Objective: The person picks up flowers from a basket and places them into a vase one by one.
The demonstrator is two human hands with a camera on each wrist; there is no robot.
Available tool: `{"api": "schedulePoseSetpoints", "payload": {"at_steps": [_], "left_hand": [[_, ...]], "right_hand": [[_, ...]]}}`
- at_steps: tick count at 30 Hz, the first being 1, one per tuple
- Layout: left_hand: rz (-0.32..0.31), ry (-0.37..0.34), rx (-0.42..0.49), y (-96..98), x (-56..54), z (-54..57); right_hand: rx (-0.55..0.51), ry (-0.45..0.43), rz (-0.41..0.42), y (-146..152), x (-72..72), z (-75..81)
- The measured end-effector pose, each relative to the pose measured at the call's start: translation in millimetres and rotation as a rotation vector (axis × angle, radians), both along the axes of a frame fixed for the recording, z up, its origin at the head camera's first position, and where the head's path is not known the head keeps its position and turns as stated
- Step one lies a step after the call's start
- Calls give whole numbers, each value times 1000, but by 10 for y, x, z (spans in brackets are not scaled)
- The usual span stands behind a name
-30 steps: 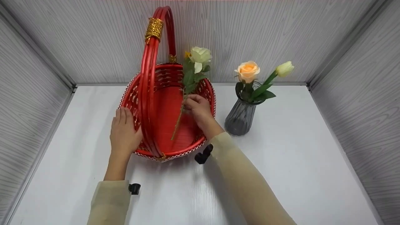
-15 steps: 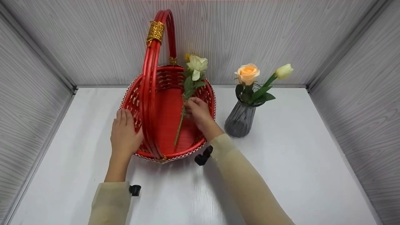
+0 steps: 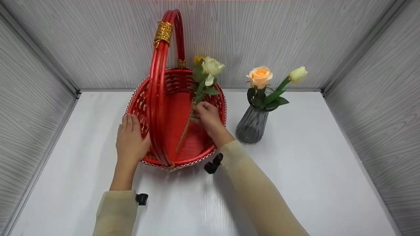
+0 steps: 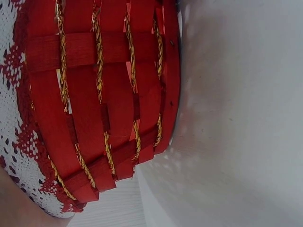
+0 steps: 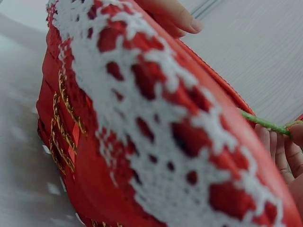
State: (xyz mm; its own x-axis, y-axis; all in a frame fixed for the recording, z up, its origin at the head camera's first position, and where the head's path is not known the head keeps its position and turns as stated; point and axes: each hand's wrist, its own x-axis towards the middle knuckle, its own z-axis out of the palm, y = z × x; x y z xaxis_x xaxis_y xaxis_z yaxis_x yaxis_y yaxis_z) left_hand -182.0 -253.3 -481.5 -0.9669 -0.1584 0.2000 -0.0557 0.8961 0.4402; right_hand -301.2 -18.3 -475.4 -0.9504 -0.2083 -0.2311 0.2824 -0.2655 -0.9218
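My right hand (image 3: 209, 118) pinches the green stem of a white rose (image 3: 212, 66), over the inside of a red woven basket (image 3: 133, 98). The stem (image 5: 265, 122) shows between thumb and fingers in the right wrist view. Its bloom leans above the far right rim, and its lower end slants down toward the basket's red bottom. Beside the bloom a small yellow flower (image 3: 198, 59) is partly hidden. My left hand (image 3: 131, 141) rests on the left rim with fingers straight; the left wrist view shows the woven outer side (image 4: 104, 94) and lace edging (image 4: 19, 142).
The basket's tall handle (image 3: 157, 82), wrapped with gold cord, arches between my hands. Right of the basket stands a grey glass vase (image 3: 252, 126) with a peach rose (image 3: 260, 77) and a pale tulip (image 3: 298, 74). Panels (image 3: 249, 39) enclose the white table (image 3: 311, 164) at the back and sides.
The white rose first dips slightly, then its bloom tilts right while the stem's lower end swings left. My right hand keeps pinching the stem. My left hand stays on the rim.
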Motion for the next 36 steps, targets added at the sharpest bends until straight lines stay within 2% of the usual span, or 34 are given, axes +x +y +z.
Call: {"api": "schedulePoseSetpoints", "payload": {"at_steps": [6,10,18,25,30,36], "left_hand": [[-3,-29,-3,-2,-6,-7],[-10,-39,-4,0,-23,5],[-3,-45,-5,-9,-37,11],[1,-34,3,-13,-16,2],[5,-12,20,-7,-23,-1],[5,-25,14,-9,-19,-8]], "right_hand": [[-6,9,-3,1,4,-13],[43,39,-18,3,2,8],[55,65,-36,-6,3,20],[126,127,-25,-12,38,0],[146,123,-12,-2,37,7],[152,99,-26,5,46,21]]}}
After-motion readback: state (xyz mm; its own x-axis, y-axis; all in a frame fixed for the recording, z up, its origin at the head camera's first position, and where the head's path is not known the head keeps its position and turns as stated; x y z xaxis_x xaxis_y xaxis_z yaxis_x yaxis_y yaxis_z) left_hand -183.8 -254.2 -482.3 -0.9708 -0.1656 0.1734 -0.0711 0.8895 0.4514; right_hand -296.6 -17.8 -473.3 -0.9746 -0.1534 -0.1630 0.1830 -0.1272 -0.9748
